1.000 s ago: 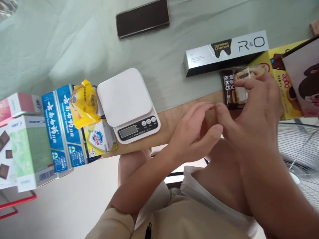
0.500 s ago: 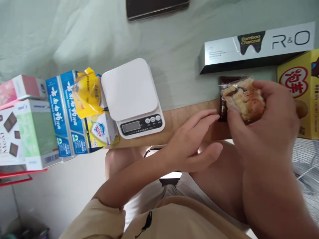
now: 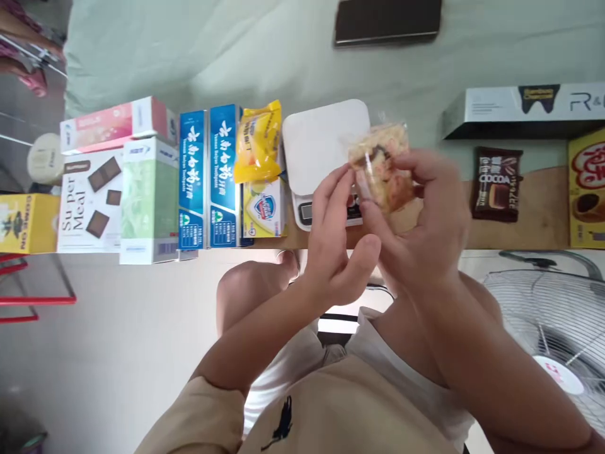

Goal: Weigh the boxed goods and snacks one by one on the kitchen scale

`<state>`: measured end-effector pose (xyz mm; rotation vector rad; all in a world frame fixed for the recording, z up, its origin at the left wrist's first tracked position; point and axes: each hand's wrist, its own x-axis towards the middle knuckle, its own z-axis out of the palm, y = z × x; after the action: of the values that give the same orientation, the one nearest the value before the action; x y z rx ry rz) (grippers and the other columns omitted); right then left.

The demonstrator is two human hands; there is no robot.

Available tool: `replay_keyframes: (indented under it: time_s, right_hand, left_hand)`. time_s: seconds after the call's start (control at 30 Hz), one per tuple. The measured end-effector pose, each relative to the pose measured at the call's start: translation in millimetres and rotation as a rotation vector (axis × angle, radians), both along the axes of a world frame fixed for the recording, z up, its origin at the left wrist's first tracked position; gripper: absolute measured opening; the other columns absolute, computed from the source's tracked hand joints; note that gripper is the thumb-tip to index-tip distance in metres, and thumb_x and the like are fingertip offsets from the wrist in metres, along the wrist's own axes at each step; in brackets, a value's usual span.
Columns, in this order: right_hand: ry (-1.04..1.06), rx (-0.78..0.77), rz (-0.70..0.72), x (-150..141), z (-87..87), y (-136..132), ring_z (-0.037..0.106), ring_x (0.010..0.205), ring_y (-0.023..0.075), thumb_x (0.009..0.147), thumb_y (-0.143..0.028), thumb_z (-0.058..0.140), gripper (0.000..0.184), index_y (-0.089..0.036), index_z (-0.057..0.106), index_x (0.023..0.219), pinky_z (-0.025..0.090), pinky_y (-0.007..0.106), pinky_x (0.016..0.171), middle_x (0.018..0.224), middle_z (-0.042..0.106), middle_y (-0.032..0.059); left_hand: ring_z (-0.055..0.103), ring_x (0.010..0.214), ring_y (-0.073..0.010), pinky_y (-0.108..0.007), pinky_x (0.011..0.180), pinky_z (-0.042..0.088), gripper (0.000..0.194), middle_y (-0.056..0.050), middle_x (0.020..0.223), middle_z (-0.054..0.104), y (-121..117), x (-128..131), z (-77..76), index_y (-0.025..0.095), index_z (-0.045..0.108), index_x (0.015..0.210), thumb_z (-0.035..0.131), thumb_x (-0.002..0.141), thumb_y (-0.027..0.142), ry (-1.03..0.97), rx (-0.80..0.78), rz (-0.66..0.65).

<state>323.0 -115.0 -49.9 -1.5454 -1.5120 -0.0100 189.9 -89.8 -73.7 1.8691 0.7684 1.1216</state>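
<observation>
A clear-wrapped pastry [image 3: 384, 162] is gripped between the thumb and fingers of my right hand [image 3: 428, 214], just over the right side of the white kitchen scale [image 3: 326, 142]. My left hand [image 3: 333, 243] has its fingers stretched out and thumb apart, with its fingertips close to the wrapper's left edge; whether they touch it I cannot tell. Both hands partly cover the scale's button panel. To the right lies a brown cocoa snack packet [image 3: 497, 186]. Left of the scale, a yellow-wrapped snack [image 3: 259, 142] rests on a soap box [image 3: 265, 211].
Two blue toothpaste boxes [image 3: 193, 176], a green-white box [image 3: 146, 195], a pink box [image 3: 106, 126] and a chocolate-print box [image 3: 87, 208] line the left. A phone [image 3: 388, 22] lies behind. A silver toothpaste box [image 3: 505, 107] and yellow box [image 3: 588, 189] stand right. A fan [image 3: 548, 334] is below.
My right hand has carried the wrapped pastry left, away from the cocoa packet, to the scale. My left hand stays beside it with fingers extended. The camera view has shifted to the left.
</observation>
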Motion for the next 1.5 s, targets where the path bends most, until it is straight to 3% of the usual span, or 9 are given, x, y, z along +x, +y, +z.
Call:
replay_keyframes:
  time_s: [0.07,0.17,0.27,0.37,0.57,0.83,1.07,1.3,1.5]
  right_hand:
    - [-0.018,0.019,0.045,-16,-2.9,9,0.071,0.125,0.0279,0.095,-0.036,0.064,0.039,-0.027,0.056,0.133,0.064,0.048,0.102,0.129,0.072,0.0094]
    - [-0.010,-0.025,0.069,-39,-7.2,21,0.067,0.133,0.0282,0.100,-0.040,0.057,0.041,-0.024,0.058,0.138,0.063,0.049,0.103,0.140,0.069,0.0147]
    - [-0.014,-0.031,0.060,-55,-15.3,32,0.063,0.138,0.0280,0.101,-0.040,0.055,0.044,-0.020,0.059,0.141,0.058,0.051,0.113,0.142,0.068,0.0175]
    - [-0.035,-0.013,-0.006,-61,-24.9,38,0.064,0.137,0.0282,0.103,-0.040,0.054,0.045,-0.022,0.057,0.144,0.056,0.053,0.117,0.142,0.068,0.0158]
    - [-0.171,-0.064,-0.096,-45,-26.9,36,0.071,0.126,0.0325,0.103,-0.039,0.052,0.041,-0.028,0.062,0.142,0.057,0.058,0.107,0.146,0.069,0.0140]
    - [-0.187,0.070,-0.047,-7,-20.5,38,0.069,0.115,0.0315,0.103,-0.039,0.053,0.040,-0.023,0.065,0.137,0.053,0.058,0.105,0.124,0.070,0.0146]
    - [-0.207,0.083,-0.047,0,-25.3,34,0.072,0.107,0.0293,0.098,-0.036,0.055,0.036,-0.020,0.066,0.128,0.060,0.051,0.091,0.115,0.074,0.0138]
    - [-0.195,-0.209,-0.096,-16,-21.3,26,0.070,0.132,0.0310,0.099,-0.035,0.050,0.042,-0.027,0.058,0.139,0.058,0.057,0.107,0.139,0.073,0.0109]
    - [-0.225,-0.205,-0.026,-32,-20.8,22,0.069,0.136,0.0322,0.099,-0.033,0.051,0.045,-0.024,0.060,0.142,0.060,0.052,0.101,0.134,0.078,0.0111]
  left_hand:
    - [0.035,0.161,-0.0385,-0.062,0.129,0.043,0.067,-0.016,0.169,0.028,5,-12,1.5,0.029,0.031,0.163,0.031,0.105,0.063,0.050,-0.022,0.109]
    - [0.048,0.148,-0.0361,-0.061,0.125,0.045,0.065,-0.016,0.152,0.042,15,-28,8.2,0.029,0.043,0.157,0.031,0.105,0.066,0.133,-0.044,0.263]
    - [0.057,0.135,-0.0316,-0.053,0.120,0.050,0.064,-0.014,0.134,0.053,25,-39,16.3,0.030,0.051,0.153,0.031,0.105,0.068,0.188,-0.043,0.276]
    - [0.058,0.138,-0.0324,-0.054,0.120,0.049,0.067,-0.016,0.142,0.059,30,-44,22.8,0.026,0.050,0.151,0.029,0.105,0.070,0.210,-0.049,0.267]
    - [0.063,0.135,-0.0307,-0.049,0.115,0.052,0.064,-0.017,0.150,0.063,28,-43,36.3,0.018,0.046,0.148,0.024,0.110,0.064,0.275,-0.014,0.205]
    - [0.063,0.132,-0.0287,-0.050,0.113,0.052,0.048,-0.011,0.137,0.065,45,-55,34.6,0.029,0.055,0.135,0.036,0.108,0.064,0.049,-0.021,0.336]
    - [0.060,0.139,-0.0296,-0.049,0.118,0.051,0.049,-0.009,0.141,0.063,48,-48,24.2,0.031,0.053,0.136,0.037,0.106,0.066,0.005,-0.096,0.251]
    - [0.053,0.152,-0.0306,-0.052,0.130,0.045,0.062,-0.017,0.158,0.057,51,-38,17.0,0.022,0.049,0.144,0.035,0.106,0.069,0.040,-0.183,0.064]
    - [0.052,0.155,-0.0327,-0.058,0.130,0.047,0.059,-0.013,0.159,0.058,43,-32,19.2,0.026,0.053,0.144,0.031,0.107,0.066,0.108,-0.147,0.051]
